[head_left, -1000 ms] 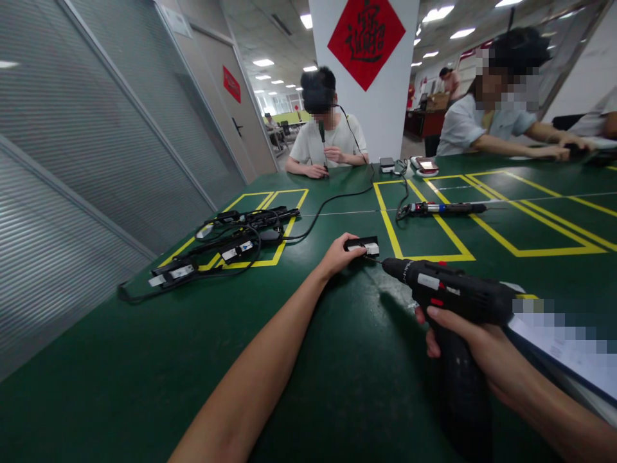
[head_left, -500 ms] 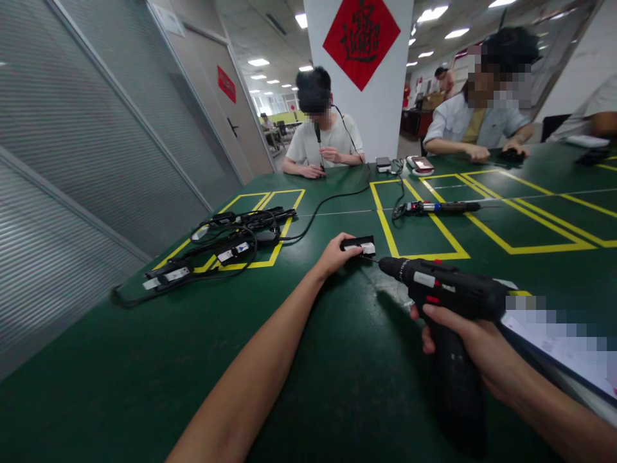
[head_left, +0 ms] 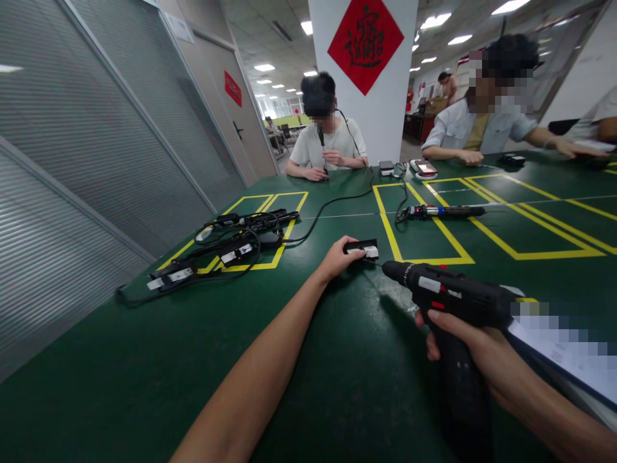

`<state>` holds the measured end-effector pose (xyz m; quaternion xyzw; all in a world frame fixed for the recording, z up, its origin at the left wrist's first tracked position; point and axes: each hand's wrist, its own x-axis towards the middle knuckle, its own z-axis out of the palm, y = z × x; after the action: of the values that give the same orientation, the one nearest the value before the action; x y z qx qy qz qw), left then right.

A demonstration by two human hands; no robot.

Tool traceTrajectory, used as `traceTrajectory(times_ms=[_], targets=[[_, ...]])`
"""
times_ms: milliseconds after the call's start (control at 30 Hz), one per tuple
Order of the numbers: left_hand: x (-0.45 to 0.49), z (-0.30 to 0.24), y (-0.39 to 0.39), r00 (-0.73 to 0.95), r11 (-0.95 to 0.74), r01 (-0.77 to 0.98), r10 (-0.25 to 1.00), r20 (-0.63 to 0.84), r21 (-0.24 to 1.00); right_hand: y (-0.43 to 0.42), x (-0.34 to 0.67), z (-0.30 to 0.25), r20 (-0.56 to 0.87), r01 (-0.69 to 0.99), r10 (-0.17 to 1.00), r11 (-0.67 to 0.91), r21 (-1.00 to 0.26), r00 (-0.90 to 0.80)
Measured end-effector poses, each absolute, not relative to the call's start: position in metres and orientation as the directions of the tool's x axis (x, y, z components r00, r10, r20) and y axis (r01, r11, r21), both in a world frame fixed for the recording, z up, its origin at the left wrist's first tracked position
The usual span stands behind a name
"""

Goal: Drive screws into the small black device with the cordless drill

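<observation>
My left hand (head_left: 340, 257) reaches out over the green table (head_left: 144, 360) and pinches a small black block with a white label (head_left: 362, 247), pressing it onto the table top. My right hand (head_left: 475, 350) is wrapped round the grip of a black cordless drill (head_left: 453, 302). The drill's thin bit points left and touches the right end of the block. A finger lies along the drill body near a red button.
A tangle of black cabled parts (head_left: 226, 247) lies at the left inside yellow taped boxes. An electric screwdriver (head_left: 441, 210) lies farther back. A paper sheet (head_left: 573, 357) lies at my right. Two people (head_left: 328, 138) sit across the table, another (head_left: 486, 122) at the right.
My hands, the block and the drill keep their hold and place. The view shifted slightly. The person at the far right moved an arm across the table.
</observation>
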<state>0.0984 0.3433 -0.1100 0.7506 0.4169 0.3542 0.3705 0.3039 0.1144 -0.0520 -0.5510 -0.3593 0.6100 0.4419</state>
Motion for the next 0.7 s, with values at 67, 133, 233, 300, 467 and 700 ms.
traceTrajectory(times_ms=[67,133,233,300,467,700], targets=[[0.099,-0.108,0.342,0.396,-0.37,0.371,0.892,0.215,0.852,0.114,0.303,-0.051,-0.342,-0.16,0.94,-0.338,-0.927,-0.002],[0.099,-0.107,0.341,0.394,-0.364,0.374,0.895,0.209,0.853,0.114,0.302,-0.049,-0.343,-0.171,0.939,-0.338,-0.925,0.0],[0.099,-0.107,0.34,0.396,-0.367,0.372,0.894,0.212,0.853,0.113,0.3,-0.044,-0.366,-0.163,0.93,-0.358,-0.919,0.023],[0.099,-0.108,0.341,0.39,-0.373,0.377,0.894,0.22,0.848,0.113,0.299,-0.041,-0.383,-0.16,0.923,-0.373,-0.914,0.037],[0.099,-0.109,0.342,0.388,-0.381,0.392,0.894,0.225,0.837,0.113,0.296,-0.039,-0.384,-0.171,0.922,-0.372,-0.912,0.044],[0.098,-0.108,0.342,0.391,-0.375,0.384,0.894,0.22,0.844,0.113,0.3,-0.042,-0.381,-0.17,0.924,-0.372,-0.912,0.021]])
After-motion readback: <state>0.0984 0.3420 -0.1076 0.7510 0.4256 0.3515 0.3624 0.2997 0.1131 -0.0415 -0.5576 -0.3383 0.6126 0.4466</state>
